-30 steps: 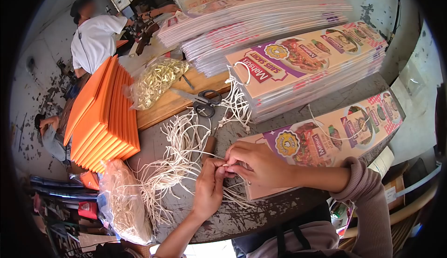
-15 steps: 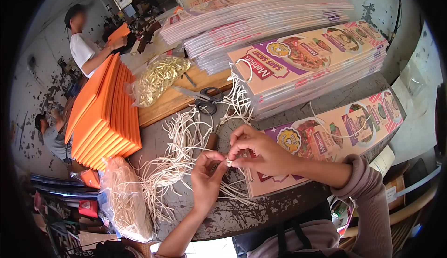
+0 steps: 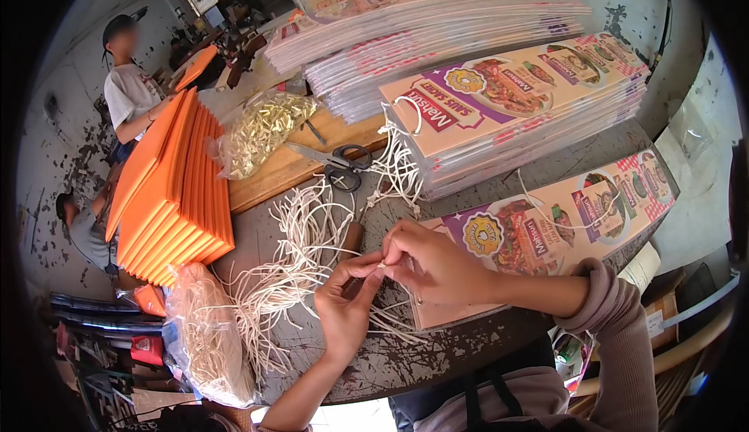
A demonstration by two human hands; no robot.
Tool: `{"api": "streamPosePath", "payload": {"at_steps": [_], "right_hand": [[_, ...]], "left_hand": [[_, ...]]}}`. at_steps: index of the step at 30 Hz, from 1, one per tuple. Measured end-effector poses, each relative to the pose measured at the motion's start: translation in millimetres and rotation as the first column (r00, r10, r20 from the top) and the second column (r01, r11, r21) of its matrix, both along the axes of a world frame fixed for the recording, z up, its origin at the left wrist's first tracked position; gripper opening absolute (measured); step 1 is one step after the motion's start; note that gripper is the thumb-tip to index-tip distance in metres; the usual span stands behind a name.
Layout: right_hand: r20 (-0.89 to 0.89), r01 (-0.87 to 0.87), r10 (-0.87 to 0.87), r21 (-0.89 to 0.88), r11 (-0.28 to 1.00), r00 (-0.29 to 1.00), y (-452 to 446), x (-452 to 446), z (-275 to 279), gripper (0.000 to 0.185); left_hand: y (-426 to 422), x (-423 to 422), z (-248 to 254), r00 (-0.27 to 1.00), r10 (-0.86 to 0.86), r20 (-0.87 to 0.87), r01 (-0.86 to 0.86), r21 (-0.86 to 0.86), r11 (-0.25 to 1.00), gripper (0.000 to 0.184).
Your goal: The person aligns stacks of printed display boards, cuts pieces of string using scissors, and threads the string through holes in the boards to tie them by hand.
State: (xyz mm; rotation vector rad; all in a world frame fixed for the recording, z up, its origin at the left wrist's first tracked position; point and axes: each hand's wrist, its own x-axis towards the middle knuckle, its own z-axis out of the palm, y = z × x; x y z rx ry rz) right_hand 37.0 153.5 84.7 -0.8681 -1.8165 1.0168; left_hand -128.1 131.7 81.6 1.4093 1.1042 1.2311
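Note:
My left hand [image 3: 346, 307] and my right hand [image 3: 437, 266] meet fingertip to fingertip at the left end of a printed food-advert board [image 3: 519, 233]. Both pinch a small bit of white cord [image 3: 383, 264], mostly hidden by the fingers. A loop of white cord also lies across the board's right half. Left of my hands a loose heap of white cords [image 3: 292, 256] spreads over the dark, scratched table [image 3: 445, 362]. Black-handled scissors [image 3: 341, 168] lie beyond the heap.
Behind are a stack of similar boards [image 3: 507, 112] and taller plastic-covered stacks [image 3: 445, 38]. To the left stand folded orange sheets [image 3: 168, 198], a bag of gold metal pieces [image 3: 265, 131] and a bag of cord [image 3: 209, 334]. A person [image 3: 133, 92] is at the far left.
My right hand has turned slightly, its fingers curling further over the cord. The far person has shifted left and lowered an arm.

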Motion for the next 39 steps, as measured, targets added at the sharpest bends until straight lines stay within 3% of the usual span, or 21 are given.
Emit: {"api": "streamPosePath", "payload": {"at_steps": [2, 6, 8, 11, 13, 14, 16, 19, 20, 27, 30, 32, 36, 39], "right_hand": [[0.147, -0.009, -0.021, 0.2, 0.98, 0.989, -2.4, -0.1, 1.0, 0.021], [0.237, -0.058, 0.012, 0.188, 0.98, 0.971, -2.8, -0.3, 0.7, 0.024], [0.247, -0.014, -0.068, 0.316, 0.949, 0.967, -2.2, -1.3, 0.3, 0.022], [0.315, -0.099, 0.023, 0.228, 0.969, 0.949, -2.4, 2.0, 4.4, 0.022], [0.279, -0.093, 0.016, 0.266, 0.959, 0.96, -1.0, 1.4, -1.8, 0.021], [0.248, -0.087, 0.009, 0.305, 0.948, 0.969, 0.2, 1.1, -4.9, 0.02], [0.23, -0.084, 0.008, 0.325, 0.942, 0.973, 0.9, -1.1, -9.1, 0.02], [0.24, -0.106, 0.029, 0.311, 0.944, 0.97, 0.9, -2.3, -7.4, 0.018], [0.27, -0.128, 0.051, 0.278, 0.952, 0.961, 0.8, -1.6, -4.8, 0.016], [0.355, -0.191, 0.096, 0.242, 0.951, 0.93, 4.8, 6.6, 1.8, 0.015], [0.461, -0.222, 0.034, 0.36, 0.906, 0.887, 7.0, 6.5, -3.7, 0.016], [0.436, -0.271, 0.141, 0.251, 0.929, 0.889, 9.4, 7.4, -5.9, 0.016], [0.448, -0.292, 0.183, 0.187, 0.938, 0.875, 13.7, 9.8, -0.4, 0.015], [0.432, -0.286, 0.164, 0.235, 0.929, 0.887, 12.3, 11.1, 7.0, 0.016]], "left_hand": [[0.6, -1.6, 1.1, 1.0, 0.008, 0.009, -0.007, -0.032, 0.999, 0.006], [2.4, -14.6, 8.7, 0.998, 0.064, -0.015, -0.065, -0.122, 0.99, 0.003], [3.2, -14.1, 16.6, 0.998, 0.063, -0.006, -0.064, -0.126, 0.99, 0.003], [7.6, -22.2, 12.6, 0.999, 0.004, -0.041, -0.009, -0.117, 0.993, 0.004], [10.5, -24.2, 12.7, 0.964, -0.128, -0.234, 0.128, -0.014, 0.992, 0.009], [9.6, -20.2, 15.4, 0.963, -0.129, -0.235, 0.13, -0.012, 0.991, 0.009], [4.4, -8.6, 23.1, 0.908, -0.105, -0.406, 0.193, 0.181, 0.964, 0.018], [6.3, -14.6, 18.1, 0.836, -0.084, -0.542, 0.229, 0.205, 0.951, 0.025], [6.1, -15.4, 18.9, 0.825, -0.114, -0.553, 0.211, 0.116, 0.971, 0.027], [9.2, -17.7, 14.4, 0.811, -0.11, -0.574, 0.246, 0.165, 0.955, 0.015], [8.7, -20.8, 15.6, 0.814, -0.139, -0.564, 0.292, 0.191, 0.937, 0.013], [9.7, -28.5, 10.5, 0.871, -0.252, -0.422, 0.317, 0.089, 0.944, 0.013], [7.5, -30.9, 17.9, 0.931, -0.288, -0.224, 0.279, -0.07, 0.958, 0.014], [8.5, -32.7, 24.5, 0.924, -0.305, -0.23, 0.292, -0.09, 0.952, 0.019]]}}
